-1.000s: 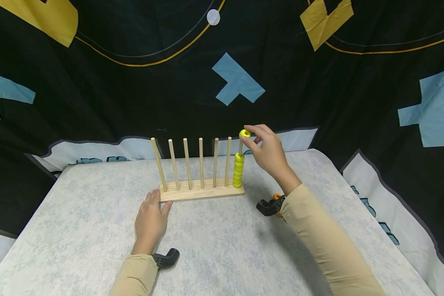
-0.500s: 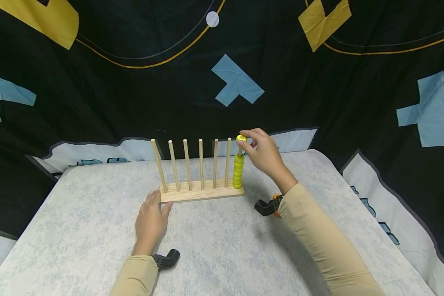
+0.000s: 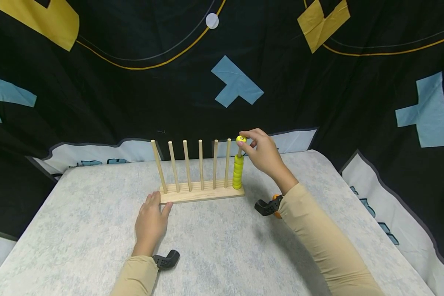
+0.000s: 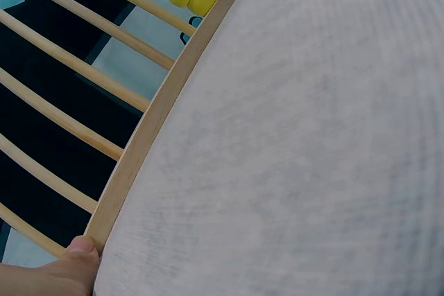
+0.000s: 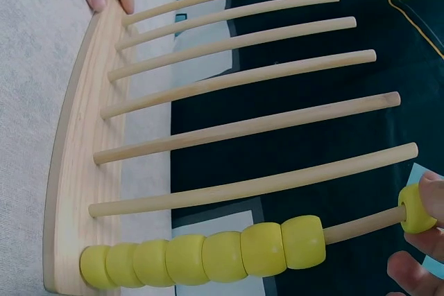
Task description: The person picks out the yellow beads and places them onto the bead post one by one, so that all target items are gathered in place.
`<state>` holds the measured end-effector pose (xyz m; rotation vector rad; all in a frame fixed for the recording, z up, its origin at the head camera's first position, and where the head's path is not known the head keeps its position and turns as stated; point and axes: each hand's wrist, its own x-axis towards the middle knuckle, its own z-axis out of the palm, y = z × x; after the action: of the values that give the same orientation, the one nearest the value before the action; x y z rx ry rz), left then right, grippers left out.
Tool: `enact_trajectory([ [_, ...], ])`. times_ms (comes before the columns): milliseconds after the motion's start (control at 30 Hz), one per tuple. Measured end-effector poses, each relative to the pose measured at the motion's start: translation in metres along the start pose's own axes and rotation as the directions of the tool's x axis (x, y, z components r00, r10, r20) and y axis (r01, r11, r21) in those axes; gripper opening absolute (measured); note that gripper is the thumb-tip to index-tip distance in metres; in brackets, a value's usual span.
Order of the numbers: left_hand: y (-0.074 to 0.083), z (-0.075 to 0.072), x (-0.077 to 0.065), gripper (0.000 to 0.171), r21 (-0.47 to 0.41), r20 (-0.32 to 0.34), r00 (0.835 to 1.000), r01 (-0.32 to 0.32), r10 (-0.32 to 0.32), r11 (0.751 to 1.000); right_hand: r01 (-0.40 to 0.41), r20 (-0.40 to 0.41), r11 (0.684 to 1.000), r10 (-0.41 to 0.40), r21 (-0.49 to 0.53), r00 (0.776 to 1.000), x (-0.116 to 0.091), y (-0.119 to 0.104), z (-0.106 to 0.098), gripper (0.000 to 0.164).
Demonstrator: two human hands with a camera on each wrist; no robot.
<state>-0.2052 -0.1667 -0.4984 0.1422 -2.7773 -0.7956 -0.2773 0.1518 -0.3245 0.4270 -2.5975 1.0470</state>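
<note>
A wooden peg rack (image 3: 201, 194) stands on the table with a row of upright pegs. Its rightmost peg carries a stack of yellow beads (image 3: 238, 172) reaching up from the base. Higher on that peg, my right hand (image 3: 263, 151) pinches another yellow bead (image 5: 415, 210) between thumb and fingers; the peg's tip is inside the bead, with bare wood between it and the stack. At the rack's left end, my left hand (image 3: 151, 218) holds the base, thumb (image 4: 81, 247) on the front edge. The other pegs (image 5: 257, 126) carry no beads.
Something orange (image 3: 277, 214) lies on the table (image 3: 214, 246), mostly hidden behind the right wrist's black camera mount (image 3: 267, 207). A dark curtain (image 3: 151, 102) with yellow and blue shapes hangs behind the table.
My right hand has come down and slightly left with the yellow bead, lowering it on the rightmost peg, then has nearly stopped. The left hand stays at the rack's left end.
</note>
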Motion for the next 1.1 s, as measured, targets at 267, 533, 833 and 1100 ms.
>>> enact_trajectory([
  [267, -0.0006, 0.0006, 0.0005, 0.068, 0.002, -0.003, 1.000, -0.001, 0.001, 1.000, -0.018, 0.010, 1.000, 0.018, 0.001, 1.000, 0.0015, -0.0012, -0.0004, 0.041],
  [533, -0.0006, 0.0005, -0.0003, 0.067, 0.000, 0.003, 1.000, 0.000, 0.000, 1.000, -0.034, 0.011, 0.999, 0.033, 0.006, 0.999, 0.0014, -0.0016, 0.0002, 0.040],
  [833, 0.0001, 0.0005, -0.0005, 0.068, 0.000, -0.006, 1.000, 0.001, -0.001, 1.000, -0.031, 0.014, 0.999, 0.031, 0.013, 0.999, 0.0009, -0.0030, -0.0006, 0.040],
  [1100, -0.0002, 0.0002, -0.0003, 0.068, 0.004, 0.008, 1.000, 0.007, -0.007, 1.000, -0.030, 0.048, 0.999, 0.030, -0.011, 0.998, 0.0001, -0.0007, 0.0011, 0.041],
])
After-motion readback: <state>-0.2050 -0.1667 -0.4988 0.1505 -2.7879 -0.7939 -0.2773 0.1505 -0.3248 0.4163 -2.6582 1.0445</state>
